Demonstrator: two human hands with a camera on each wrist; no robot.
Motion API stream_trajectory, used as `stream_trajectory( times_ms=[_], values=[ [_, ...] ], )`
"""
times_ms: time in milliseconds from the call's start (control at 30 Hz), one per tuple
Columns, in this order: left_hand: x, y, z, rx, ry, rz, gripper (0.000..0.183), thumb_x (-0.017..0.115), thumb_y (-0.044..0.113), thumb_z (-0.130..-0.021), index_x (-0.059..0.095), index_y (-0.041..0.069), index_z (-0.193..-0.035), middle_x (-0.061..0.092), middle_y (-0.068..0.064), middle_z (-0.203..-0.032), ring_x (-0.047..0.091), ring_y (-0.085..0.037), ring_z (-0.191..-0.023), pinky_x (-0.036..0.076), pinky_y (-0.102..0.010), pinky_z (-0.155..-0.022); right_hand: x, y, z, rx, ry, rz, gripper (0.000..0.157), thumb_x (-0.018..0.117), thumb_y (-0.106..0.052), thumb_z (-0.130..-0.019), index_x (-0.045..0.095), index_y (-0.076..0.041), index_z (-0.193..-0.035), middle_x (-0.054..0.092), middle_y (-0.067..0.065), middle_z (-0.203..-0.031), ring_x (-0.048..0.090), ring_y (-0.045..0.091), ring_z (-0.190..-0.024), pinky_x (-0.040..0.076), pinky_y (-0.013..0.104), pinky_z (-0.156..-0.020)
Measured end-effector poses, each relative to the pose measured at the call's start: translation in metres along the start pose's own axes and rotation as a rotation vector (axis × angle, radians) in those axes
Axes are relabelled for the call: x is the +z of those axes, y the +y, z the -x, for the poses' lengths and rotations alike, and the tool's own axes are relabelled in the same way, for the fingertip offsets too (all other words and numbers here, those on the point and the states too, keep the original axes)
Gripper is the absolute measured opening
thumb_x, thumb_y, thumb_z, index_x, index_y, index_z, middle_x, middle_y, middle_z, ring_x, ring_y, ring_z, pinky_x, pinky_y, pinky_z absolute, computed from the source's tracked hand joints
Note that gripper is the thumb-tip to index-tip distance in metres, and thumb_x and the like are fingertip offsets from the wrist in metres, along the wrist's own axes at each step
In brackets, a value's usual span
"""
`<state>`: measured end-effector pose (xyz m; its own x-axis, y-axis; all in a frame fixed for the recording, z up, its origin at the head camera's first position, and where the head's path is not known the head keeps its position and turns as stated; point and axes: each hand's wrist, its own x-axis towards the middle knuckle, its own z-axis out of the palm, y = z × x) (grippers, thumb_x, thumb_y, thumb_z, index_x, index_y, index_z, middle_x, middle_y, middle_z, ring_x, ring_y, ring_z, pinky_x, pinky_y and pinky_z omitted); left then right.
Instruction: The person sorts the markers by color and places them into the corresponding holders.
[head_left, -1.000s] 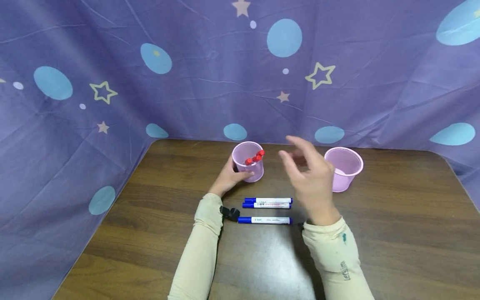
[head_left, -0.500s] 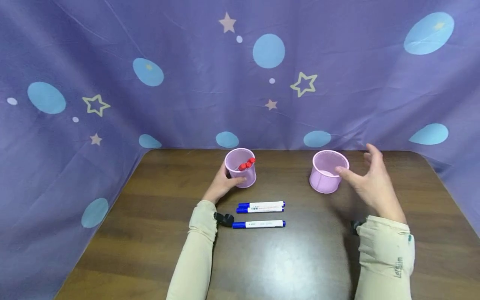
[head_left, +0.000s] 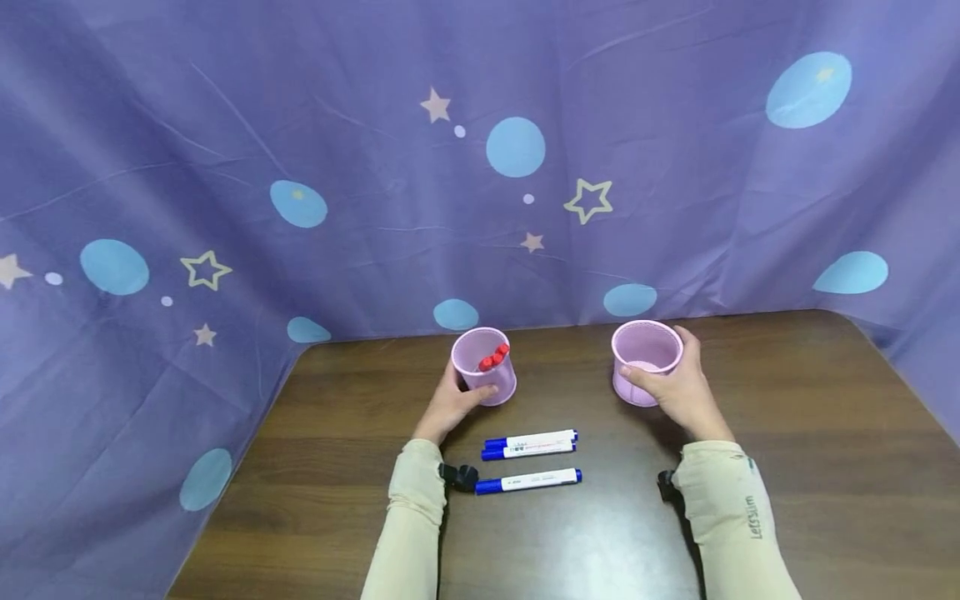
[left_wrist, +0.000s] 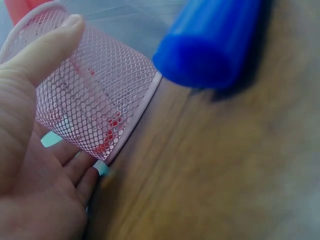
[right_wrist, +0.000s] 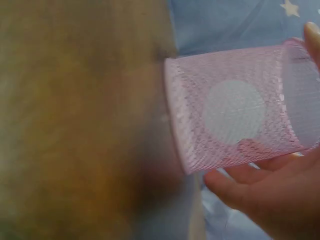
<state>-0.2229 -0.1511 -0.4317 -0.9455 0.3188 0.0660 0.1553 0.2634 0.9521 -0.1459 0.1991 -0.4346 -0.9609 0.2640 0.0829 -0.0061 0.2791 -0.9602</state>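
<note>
Left hand [head_left: 442,408] grips the left pink mesh cup [head_left: 504,385], thumb across its near wall; three red caps [head_left: 497,358] show inside, by the right rim. Right hand [head_left: 688,398] holds the right pink mesh cup [head_left: 632,394], thumb on the near side. Both cups at the wooden table's [head_left: 832,467] far part. Three blue-capped markers [head_left: 538,480] lie nearer, between the forearms (far two close together).

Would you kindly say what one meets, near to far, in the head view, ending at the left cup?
Lone blue-capped marker, two blue-capped markers together, pink mesh cup with red-topped items.
</note>
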Motion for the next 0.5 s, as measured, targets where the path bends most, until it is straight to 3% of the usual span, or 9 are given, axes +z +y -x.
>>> stream_trajectory(
  times_ms=[100, 267, 367, 500],
  values=[
    [-0.004, 0.001, 0.007, -0.021, -0.019, 0.012, 0.093, 0.080, 0.005, -0.082, 0.024, 0.000, -0.157, 0.042, -0.024, -0.149, 0.036, -0.037, -0.140, 0.025, -0.050, -0.117, 0.007, 0.005, 0.000, -0.002, 0.005, 0.003, 0.108, 0.086, -0.019, -0.080, 0.011, 0.003, -0.154, 0.036, 0.033, -0.142, 0.041, 0.046, -0.128, 0.032, 0.056, -0.109],
    [-0.011, -0.010, 0.014, -0.048, 0.025, 0.055, 0.087, 0.080, 0.003, -0.082, 0.028, -0.002, -0.152, 0.040, -0.028, -0.149, 0.035, -0.042, -0.140, 0.024, -0.053, -0.118, 0.010, 0.011, -0.001, -0.070, -0.037, 0.017, 0.095, 0.086, -0.018, -0.080, 0.027, 0.007, -0.150, 0.044, 0.032, -0.138, 0.047, 0.044, -0.124, 0.036, 0.053, -0.106],
    [-0.017, -0.018, 0.016, -0.103, 0.070, 0.033, 0.081, 0.080, 0.007, -0.083, 0.034, -0.005, -0.148, 0.044, -0.030, -0.143, 0.045, -0.044, -0.132, 0.035, -0.052, -0.112, 0.008, 0.013, -0.001, -0.088, -0.071, 0.025, 0.091, 0.086, -0.020, -0.080, 0.032, 0.007, -0.148, 0.049, 0.031, -0.135, 0.049, 0.044, -0.122, 0.038, 0.052, -0.103],
    [-0.028, -0.014, 0.021, -0.203, 0.057, -0.117, 0.060, 0.081, 0.013, -0.083, 0.052, -0.008, -0.131, 0.060, -0.024, -0.120, 0.061, -0.033, -0.108, 0.051, -0.042, -0.094, 0.007, 0.015, 0.000, -0.068, -0.113, 0.028, 0.095, 0.084, -0.017, -0.082, 0.023, 0.008, -0.150, 0.045, 0.032, -0.137, 0.046, 0.044, -0.123, 0.036, 0.053, -0.104]
  ],
)
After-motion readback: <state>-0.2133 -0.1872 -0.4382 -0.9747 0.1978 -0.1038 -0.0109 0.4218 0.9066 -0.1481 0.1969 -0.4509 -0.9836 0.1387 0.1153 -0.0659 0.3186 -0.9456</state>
